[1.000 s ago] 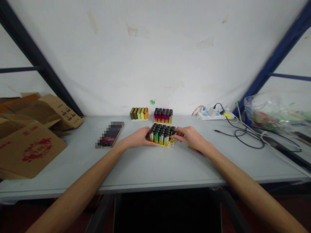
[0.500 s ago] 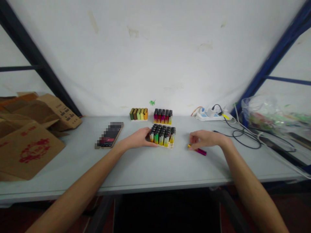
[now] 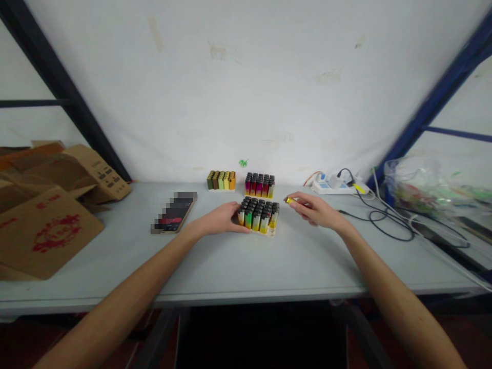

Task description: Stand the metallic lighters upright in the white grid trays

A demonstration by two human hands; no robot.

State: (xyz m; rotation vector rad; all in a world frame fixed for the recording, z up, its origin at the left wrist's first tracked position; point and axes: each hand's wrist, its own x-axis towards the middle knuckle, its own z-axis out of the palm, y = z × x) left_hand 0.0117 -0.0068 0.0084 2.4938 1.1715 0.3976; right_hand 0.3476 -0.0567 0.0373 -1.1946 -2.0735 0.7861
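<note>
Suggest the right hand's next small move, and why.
I'd probably move the right hand leftward and lower its lighter into the bare near-right corner of the front tray: the lighter is in hand, apart from the tray; that corner shows no lighter; and the left hand holds the tray's left end.

no wording can be read with certainty. cardboard carton (image 3: pixel 49 221), left of frame: red printed emblem (image 3: pixel 57 234) with characters at its middle, illegible; smaller red print above it, likewise. cardboard flap (image 3: pixel 100 171), upper right of the carton: block of dark printed signs (image 3: pixel 108 177) beneath faint lettering, details too small to make out.
</note>
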